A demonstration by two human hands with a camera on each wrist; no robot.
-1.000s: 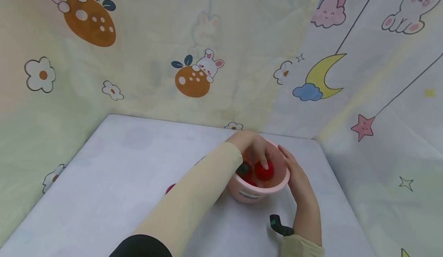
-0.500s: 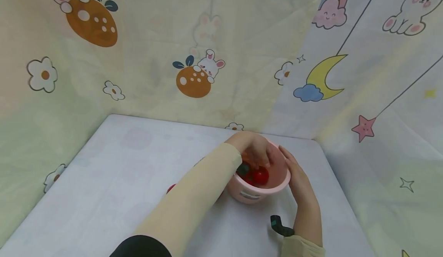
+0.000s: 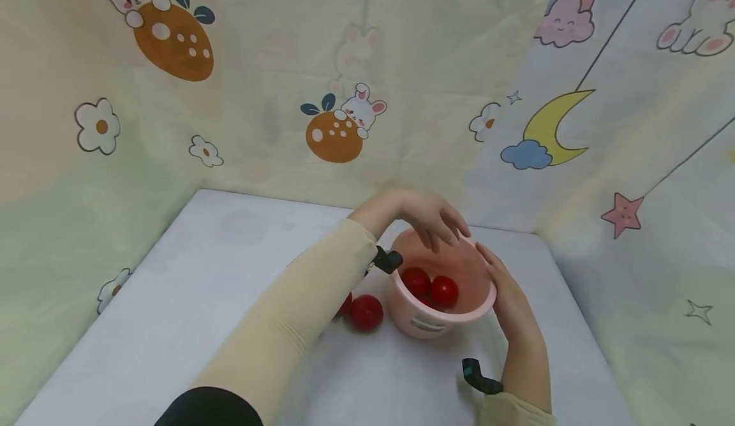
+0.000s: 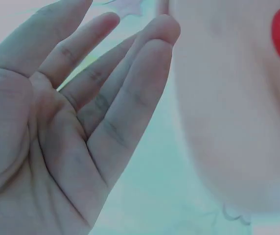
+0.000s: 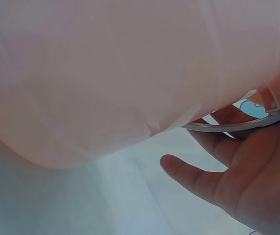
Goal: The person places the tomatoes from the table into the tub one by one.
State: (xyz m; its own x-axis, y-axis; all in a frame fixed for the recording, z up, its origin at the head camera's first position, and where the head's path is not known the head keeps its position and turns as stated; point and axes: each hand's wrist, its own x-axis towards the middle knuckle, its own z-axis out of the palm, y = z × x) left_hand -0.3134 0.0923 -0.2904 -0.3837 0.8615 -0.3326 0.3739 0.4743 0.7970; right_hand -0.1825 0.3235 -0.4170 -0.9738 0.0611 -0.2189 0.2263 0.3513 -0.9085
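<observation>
A pink bucket (image 3: 425,324) stands on the table, with red tomatoes (image 3: 445,292) at its bottom; part of another shows beneath them. My left hand (image 3: 427,215) hovers over the bucket's far rim, fingers loosely bent and holding nothing. The left wrist view shows its bare palm (image 4: 66,122) beside the bucket wall (image 4: 218,112). My right hand (image 3: 505,289) holds the bucket's right side at the rim. In the right wrist view, the pale handle (image 5: 228,128) crosses my fingers, with one finger (image 5: 189,176) sticking out; the thumb is hidden.
Just left of the bucket, a red tomato (image 3: 366,313) lies on the white table (image 3: 247,273). Another is partly hidden behind my left sleeve (image 3: 293,311). A patterned cloth wall (image 3: 258,126) rises behind the table. Small dark cameras (image 3: 479,378) sit on my wrists.
My left hand has let go of a tomato inside the bucket and risen out above the rim. The tomato beside the bucket has come into sight. My right hand keeps its place.
</observation>
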